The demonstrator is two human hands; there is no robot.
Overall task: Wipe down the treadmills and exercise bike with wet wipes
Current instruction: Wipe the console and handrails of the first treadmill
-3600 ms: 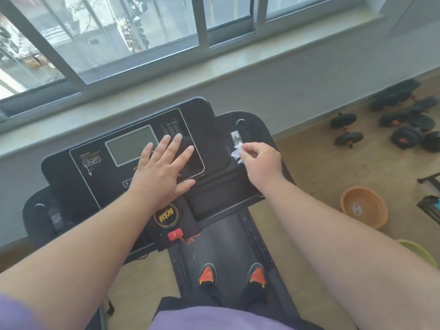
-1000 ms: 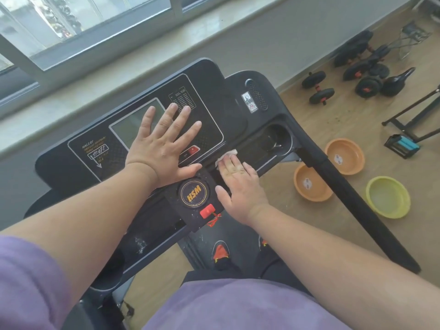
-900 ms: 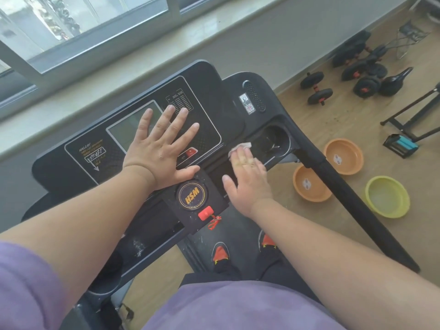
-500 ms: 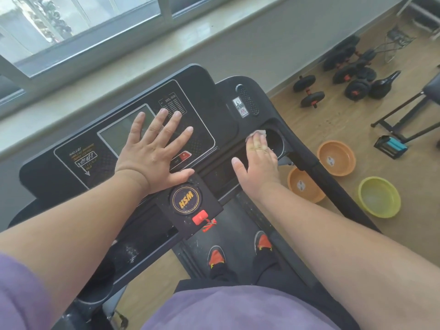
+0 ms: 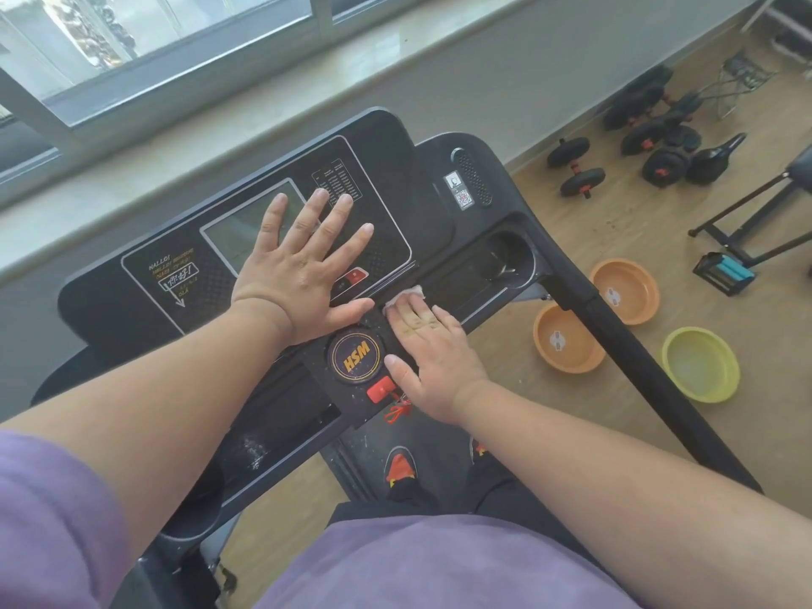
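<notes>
Head view: we rub the treadmill panel with a wet wipe

We stand on the treadmill and look down at its black panel. Our left hand lies flat on the screen, fingers straight and spread, holding nothing. We think it rests there to keep us steady while we lean in.

Our right hand is flat too. Its straight fingers press the wet wipe down onto the panel, right by the left thumb and just past the round HSM badge. Only a small white bit of the wipe peeks out past the fingertips. A flat hand pushes the wipe hard on the panel, so it can rub more dirt off.

The red safety key sits close to our right thumb, so we should take care not to knock it. The tray is just to the right. A white smudge on the left side looks like it needs cleaning.
</notes>
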